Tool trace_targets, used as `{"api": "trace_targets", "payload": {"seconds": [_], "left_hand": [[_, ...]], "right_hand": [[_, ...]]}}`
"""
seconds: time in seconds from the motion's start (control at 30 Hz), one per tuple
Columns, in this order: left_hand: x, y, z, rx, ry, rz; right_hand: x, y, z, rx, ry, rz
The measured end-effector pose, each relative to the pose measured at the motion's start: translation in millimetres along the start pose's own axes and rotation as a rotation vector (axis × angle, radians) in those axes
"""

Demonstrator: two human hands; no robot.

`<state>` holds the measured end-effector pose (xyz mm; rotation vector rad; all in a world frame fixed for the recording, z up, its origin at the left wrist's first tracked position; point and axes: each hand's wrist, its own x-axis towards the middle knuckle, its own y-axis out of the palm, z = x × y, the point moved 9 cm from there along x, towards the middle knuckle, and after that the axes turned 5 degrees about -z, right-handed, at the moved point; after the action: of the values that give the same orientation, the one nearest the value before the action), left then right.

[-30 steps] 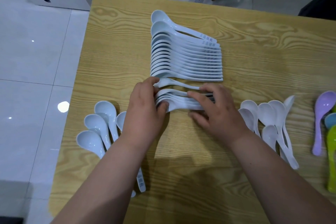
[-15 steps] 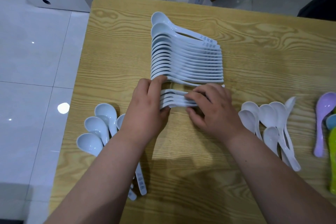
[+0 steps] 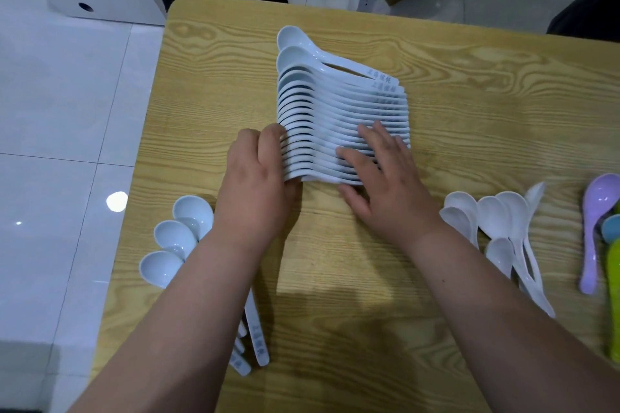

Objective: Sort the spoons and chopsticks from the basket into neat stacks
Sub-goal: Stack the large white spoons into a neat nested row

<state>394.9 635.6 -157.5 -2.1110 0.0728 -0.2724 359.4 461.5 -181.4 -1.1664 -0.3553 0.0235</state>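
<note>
white spoons [image 3: 335,104] lie overlapped in one long row at the middle of the desk [image 3: 469,94], bowls to our left, handles to our right. our left hand [image 3: 258,184] sets fairly straight fingers against the bowl ends at the near end of the row and grips nothing. our right hand [image 3: 385,184] lies flat and spread on the near handles, also holding nothing. the step, we judge, is squaring the nearest spoons into the row. to do it well we should push both ends evenly, low to the desk, so no handle rides up and the row does not fan out. loose pale spoons [image 3: 174,235] lie by our left forearm, a white cluster [image 3: 503,208] to our right near a purple spoon [image 3: 595,198]. no basket or chopsticks show.
</note>
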Motion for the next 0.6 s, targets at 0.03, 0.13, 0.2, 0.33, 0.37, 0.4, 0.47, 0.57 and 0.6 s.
{"api": "trace_targets", "payload": {"seconds": [0.03,0.13,0.2,0.33,0.37,0.4,0.47,0.57,0.6], "left_hand": [[1.9,1.2,0.6,-0.002,0.006,0.010],[5.2,9.9,-4.6,-0.013,0.049,0.119],[5.1,15.7,-7.5,-0.006,0.061,0.184],[5.5,16.9,-9.3,0.016,0.067,0.191],[5.4,16.8,-8.9,0.022,0.062,0.191],[5.2,15.9,-8.7,0.029,0.062,0.184],[4.7,11.9,-8.0,0.038,0.081,0.151],[4.5,5.5,-7.0,0.043,0.099,0.116],[3.8,3.6,-7.5,0.044,0.099,0.112]], "right_hand": [[1.0,1.7,0.0,-0.015,-0.005,0.015],[2.0,8.1,-0.9,-0.102,0.020,0.079],[2.2,11.7,0.4,-0.173,0.028,0.116],[3.4,14.0,2.0,-0.207,0.026,0.154],[3.6,13.3,2.5,-0.204,0.026,0.154],[3.7,12.2,3.0,-0.196,0.025,0.150],[4.1,9.4,4.0,-0.182,0.026,0.143],[5.1,4.4,3.6,-0.173,0.030,0.123],[5.5,2.7,3.9,-0.166,0.034,0.116]]}}
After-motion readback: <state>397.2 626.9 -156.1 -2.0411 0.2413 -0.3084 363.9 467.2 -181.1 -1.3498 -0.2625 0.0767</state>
